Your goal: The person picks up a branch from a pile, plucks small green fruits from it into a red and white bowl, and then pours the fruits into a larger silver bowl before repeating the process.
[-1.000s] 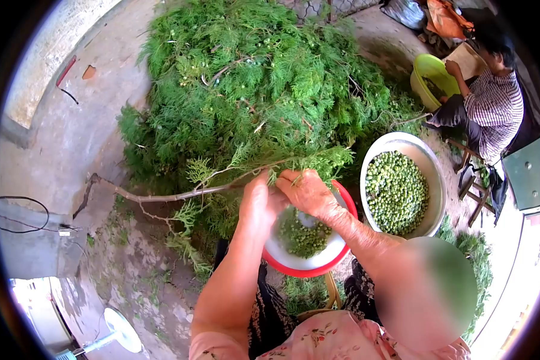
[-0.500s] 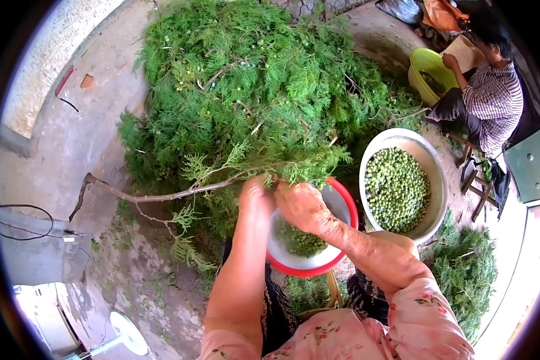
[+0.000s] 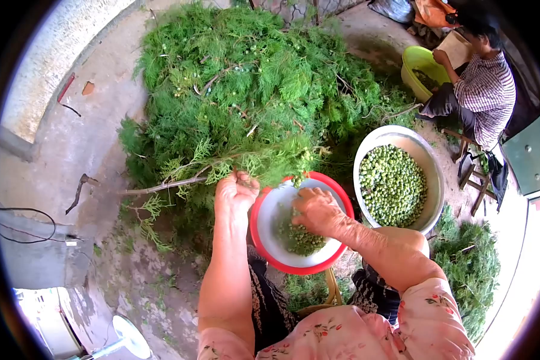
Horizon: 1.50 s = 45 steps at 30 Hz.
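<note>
My left hand [image 3: 237,189] is closed around a leafy conifer branch [image 3: 168,185], whose bare woody end points left and whose green tip hangs over the red-rimmed basin [image 3: 311,266]. Inside that basin lies a small heap of round green cones [image 3: 306,241]. Above the heap is my right hand [image 3: 318,211], its fingers apart and pointing down into the basin; no cone shows clearly in them. Part of the heap is hidden behind this hand. Just to the right stands a large metal basin [image 3: 435,204] with many green cones [image 3: 393,186] in it.
A big pile of cut conifer branches [image 3: 246,90] covers the ground ahead. More greenery [image 3: 465,270] lies at the right. At the upper right a person [image 3: 486,90] sits by a yellow-green tub [image 3: 409,75]. A white fan [image 3: 129,336] is at the lower left.
My hands were together at the branch. My right hand has dropped down and right into the red-rimmed basin, and my left has shifted left with the branch.
</note>
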### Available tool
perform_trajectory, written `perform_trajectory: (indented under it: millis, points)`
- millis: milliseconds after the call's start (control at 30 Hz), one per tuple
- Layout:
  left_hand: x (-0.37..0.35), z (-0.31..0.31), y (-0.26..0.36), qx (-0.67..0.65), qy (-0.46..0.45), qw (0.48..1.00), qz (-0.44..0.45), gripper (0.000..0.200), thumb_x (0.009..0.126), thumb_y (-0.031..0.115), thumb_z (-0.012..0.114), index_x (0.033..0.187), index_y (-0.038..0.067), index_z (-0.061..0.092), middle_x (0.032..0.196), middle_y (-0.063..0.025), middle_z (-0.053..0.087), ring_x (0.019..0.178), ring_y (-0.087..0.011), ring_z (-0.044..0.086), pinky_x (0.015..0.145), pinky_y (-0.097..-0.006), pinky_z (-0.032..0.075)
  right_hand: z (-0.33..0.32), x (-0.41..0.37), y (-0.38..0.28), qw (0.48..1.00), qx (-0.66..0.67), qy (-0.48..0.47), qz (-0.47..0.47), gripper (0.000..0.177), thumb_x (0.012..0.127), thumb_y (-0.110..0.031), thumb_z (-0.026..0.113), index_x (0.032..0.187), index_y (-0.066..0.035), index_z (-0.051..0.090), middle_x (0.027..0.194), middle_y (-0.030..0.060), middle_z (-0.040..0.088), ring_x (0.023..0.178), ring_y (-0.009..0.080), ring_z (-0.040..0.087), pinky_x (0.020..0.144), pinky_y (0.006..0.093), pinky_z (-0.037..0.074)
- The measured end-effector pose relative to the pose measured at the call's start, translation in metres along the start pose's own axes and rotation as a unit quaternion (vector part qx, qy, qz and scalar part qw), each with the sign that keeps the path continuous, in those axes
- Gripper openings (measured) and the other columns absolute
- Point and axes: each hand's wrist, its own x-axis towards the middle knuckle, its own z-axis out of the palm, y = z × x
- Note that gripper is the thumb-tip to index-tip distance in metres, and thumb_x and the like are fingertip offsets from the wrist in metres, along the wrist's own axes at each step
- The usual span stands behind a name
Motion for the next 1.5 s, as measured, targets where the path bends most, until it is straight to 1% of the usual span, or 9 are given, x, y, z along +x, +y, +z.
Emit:
perform_trajectory:
  millis: [67,167,433,600,833,1000,1133,1367,1500]
  points:
    - [-0.015,0.0,-0.003,0.004,-0.016,1.0,0.007,0.015,0.089,0.016,0.046,0.075,0.01,0.048,0.06,0.0007,0.046,0.056,-0.0148,0.045,0.059,-0.0294,0.041,0.012,0.011,0.016,0.998,0.042,-0.038,0.035,0.05,0.069,-0.01,0.063,0.118,-0.01,0.05,0.117,0.0172,0.046,0.104,0.0372,0.045,0.09,0.0422,0.038]
    - [-0.04,0.002,-0.013,0.003,-0.024,1.0,-0.003,0.019,0.09,0.019,0.044,0.074,0.009,0.048,0.06,0.0003,0.047,0.059,-0.0152,0.047,0.062,-0.0291,0.042,0.004,0.004,-0.003,0.961,0.094,0.259,0.03,0.054,0.068,-0.006,0.063,0.119,-0.002,0.047,0.116,0.0185,0.047,0.103,0.0378,0.045,0.088,0.0424,0.039]
    - [-0.118,0.008,-0.027,0.002,-0.092,0.996,-0.016,0.019,0.091,0.019,0.042,0.076,0.011,0.05,0.062,0.0004,0.05,0.056,-0.0111,0.048,0.056,-0.0288,0.041,0.009,0.033,-0.017,0.965,0.047,0.255,0.032,0.059,0.066,-0.023,0.067,0.119,-0.001,0.049,0.128,0.0209,0.04,0.121,0.0369,0.034,0.102,0.0445,0.028]
    - [-0.162,-0.005,-0.015,-0.018,-0.141,0.99,0.006,0.014,0.089,0.02,0.049,0.079,0.009,0.051,0.065,0.0004,0.053,0.058,-0.0115,0.052,0.056,-0.028,0.042,0.014,0.04,-0.019,0.945,0.067,0.294,-0.13,0.034,0.067,-0.026,0.064,0.091,-0.003,0.057,0.09,0.021,0.053,0.095,0.0377,0.047,0.091,0.0413,0.036]
    - [-0.245,-0.015,-0.015,0.143,-0.195,0.944,0.225,0.024,0.087,0.028,0.057,0.084,0.004,0.058,0.071,-0.0062,0.06,0.062,-0.0184,0.059,0.056,-0.0314,0.047,-0.066,-0.03,-0.093,0.926,0.272,0.195,-0.171,0.033,0.066,-0.007,0.061,0.099,-0.003,0.059,0.078,0.0187,0.06,0.068,0.0304,0.058,0.061,0.034,0.048]
    - [-0.274,-0.051,-0.02,0.204,-0.044,0.792,0.573,0.013,0.086,0.016,0.059,0.093,0.005,0.059,0.077,-0.0037,0.061,0.064,-0.0107,0.057,0.053,-0.0199,0.046,-0.082,-0.046,-0.105,0.927,0.256,0.216,-0.166,0.039,0.073,0.0,0.059,0.112,-0.003,0.056,0.091,0.0169,0.064,0.081,0.0253,0.062,0.074,0.0313,0.05]
    - [-0.265,-0.076,-0.017,0.266,-0.063,0.787,0.554,0.018,0.083,0.011,0.063,0.099,0.005,0.06,0.085,0.0005,0.06,0.077,-0.0078,0.055,0.068,-0.0202,0.042,-0.094,-0.055,-0.106,0.935,0.235,0.15,-0.221,0.036,0.071,0.0,0.054,0.107,-0.003,0.058,0.093,0.0198,0.061,0.084,0.0317,0.058,0.077,0.0364,0.046]
    - [-0.285,-0.073,-0.02,0.53,0.097,0.291,0.791,0.022,0.077,0.003,0.061,0.099,0.002,0.06,0.092,-0.0121,0.06,0.084,-0.0246,0.057,0.074,-0.0317,0.046,-0.101,-0.065,-0.094,0.919,0.268,0.053,-0.284,0.023,0.075,-0.003,0.057,0.097,-0.003,0.061,0.081,0.013,0.063,0.065,0.0204,0.054,0.063,0.0319,0.043]
    - [-0.271,-0.08,-0.016,0.741,0.013,0.208,0.639,0.026,0.077,0.004,0.057,0.103,-0.001,0.056,0.092,-0.0145,0.06,0.09,-0.0293,0.056,0.087,-0.0399,0.039,-0.106,-0.063,-0.095,0.941,0.172,-0.001,-0.293,0.023,0.077,-0.009,0.062,0.099,-0.003,0.061,0.089,0.0089,0.063,0.07,0.0181,0.055,0.066,0.03,0.044]
